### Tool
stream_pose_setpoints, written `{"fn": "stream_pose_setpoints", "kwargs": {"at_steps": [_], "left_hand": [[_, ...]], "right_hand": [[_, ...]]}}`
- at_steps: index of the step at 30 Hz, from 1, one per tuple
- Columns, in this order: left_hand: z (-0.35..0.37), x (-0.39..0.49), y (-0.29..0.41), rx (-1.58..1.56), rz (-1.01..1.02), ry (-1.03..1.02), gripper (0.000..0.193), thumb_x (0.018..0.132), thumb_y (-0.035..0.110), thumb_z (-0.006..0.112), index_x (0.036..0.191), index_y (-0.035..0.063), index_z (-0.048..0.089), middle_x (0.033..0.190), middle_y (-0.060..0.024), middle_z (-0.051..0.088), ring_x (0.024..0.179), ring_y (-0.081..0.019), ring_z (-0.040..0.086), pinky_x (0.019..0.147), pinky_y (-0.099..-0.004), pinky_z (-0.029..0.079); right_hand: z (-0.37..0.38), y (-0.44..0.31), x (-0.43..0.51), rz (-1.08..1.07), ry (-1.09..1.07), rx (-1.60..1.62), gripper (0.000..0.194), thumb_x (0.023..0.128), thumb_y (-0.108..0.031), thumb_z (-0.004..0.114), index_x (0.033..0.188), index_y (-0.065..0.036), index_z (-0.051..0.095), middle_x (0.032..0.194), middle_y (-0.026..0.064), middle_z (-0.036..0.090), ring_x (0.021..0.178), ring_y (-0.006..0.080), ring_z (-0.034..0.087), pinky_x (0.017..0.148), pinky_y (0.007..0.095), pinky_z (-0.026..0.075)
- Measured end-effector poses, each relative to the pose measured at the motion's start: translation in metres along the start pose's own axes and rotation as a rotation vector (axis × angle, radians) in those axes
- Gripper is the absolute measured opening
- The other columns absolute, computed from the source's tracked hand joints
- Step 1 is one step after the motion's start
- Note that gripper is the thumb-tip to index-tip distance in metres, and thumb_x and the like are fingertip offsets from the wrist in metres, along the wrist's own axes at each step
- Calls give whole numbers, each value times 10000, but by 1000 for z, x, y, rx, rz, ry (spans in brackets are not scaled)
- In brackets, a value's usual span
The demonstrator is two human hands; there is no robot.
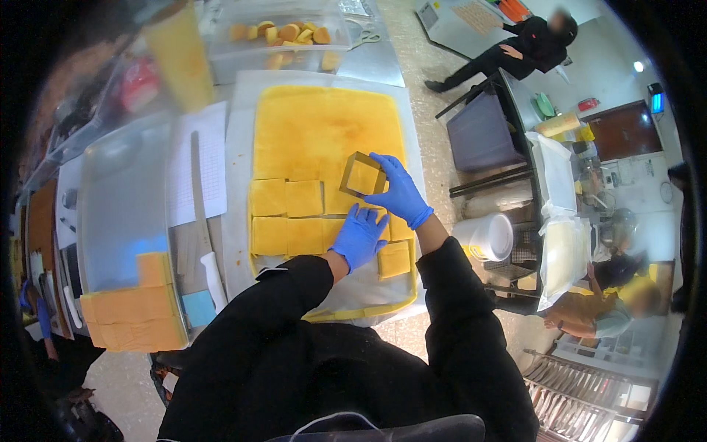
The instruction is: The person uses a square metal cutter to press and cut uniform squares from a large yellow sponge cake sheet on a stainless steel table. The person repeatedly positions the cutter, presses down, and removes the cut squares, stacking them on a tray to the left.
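Before me a large sheet of yellow sponge cake (326, 127) lies on white parchment paper (241, 127). Its near part is cut into squares, and one square piece (394, 259) sits apart at the near right. My right hand (403, 191), in a blue glove, grips a square metal cutter (347, 172) by its right side. The cutter is tilted over the cake; whether its lower edge touches is hard to tell. My left hand (359, 235), also gloved, rests fingers spread on the cut squares just below the cutter. Cake trimmings (364, 312) line the paper's near edge.
Left lie a serrated knife (200, 193) with a white handle, a printed sheet (177, 182) and a tray (124, 204) holding cake squares (132, 315). Beyond stand a clear box (279, 47) of round cake pieces and scissors (367, 37). A white bucket (486, 237) and other people are to the right.
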State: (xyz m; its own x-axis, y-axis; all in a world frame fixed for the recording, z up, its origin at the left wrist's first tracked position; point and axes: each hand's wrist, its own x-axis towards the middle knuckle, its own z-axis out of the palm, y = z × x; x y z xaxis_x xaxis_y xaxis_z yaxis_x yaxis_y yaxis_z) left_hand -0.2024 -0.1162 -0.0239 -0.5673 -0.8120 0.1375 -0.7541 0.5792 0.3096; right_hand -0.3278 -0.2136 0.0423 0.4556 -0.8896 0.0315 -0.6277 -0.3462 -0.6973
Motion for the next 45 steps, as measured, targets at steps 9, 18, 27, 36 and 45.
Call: {"fn": "stream_pose_setpoints", "kwargs": {"at_steps": [9,18,27,36,45], "left_hand": [[1,14,23,100,-170,-208,614,930,484,437,1374,59,427,1373,-227,419,1293,-383,377,1100,-545,199],[-39,-69,-7,-372,31,-152,468,930,328,509,1329,85,477,1351,-215,448,1276,-375,401,1064,-490,308],[-65,-118,-55,-700,-282,-57,361,942,226,513,1262,58,519,1260,-178,524,1171,-341,503,1017,-402,393],[-66,-110,-57,-729,-322,70,349,933,199,528,1255,64,531,1244,-172,531,1157,-344,504,1000,-397,396],[-35,19,-97,-24,-601,361,506,932,291,488,1410,153,397,1483,-153,297,1409,-346,182,1118,-555,144]], "right_hand": [[2,-3,-6,-71,-108,-4,870,583,-138,806,1363,-79,427,1308,170,454,1223,349,444,1042,392,385],[26,6,-3,-180,-186,-43,862,605,-99,797,1375,-83,409,1307,181,457,1235,359,424,1063,403,366],[32,6,-3,-161,-199,-31,847,619,-92,793,1372,-65,405,1318,180,446,1236,356,420,1069,393,361],[33,9,-2,-161,-180,-59,839,685,-207,788,1398,-60,371,1387,217,394,1300,395,347,1091,426,321],[76,13,40,277,279,-365,620,938,-344,494,1475,-139,261,1543,188,161,1414,418,137,1106,594,173]]}}
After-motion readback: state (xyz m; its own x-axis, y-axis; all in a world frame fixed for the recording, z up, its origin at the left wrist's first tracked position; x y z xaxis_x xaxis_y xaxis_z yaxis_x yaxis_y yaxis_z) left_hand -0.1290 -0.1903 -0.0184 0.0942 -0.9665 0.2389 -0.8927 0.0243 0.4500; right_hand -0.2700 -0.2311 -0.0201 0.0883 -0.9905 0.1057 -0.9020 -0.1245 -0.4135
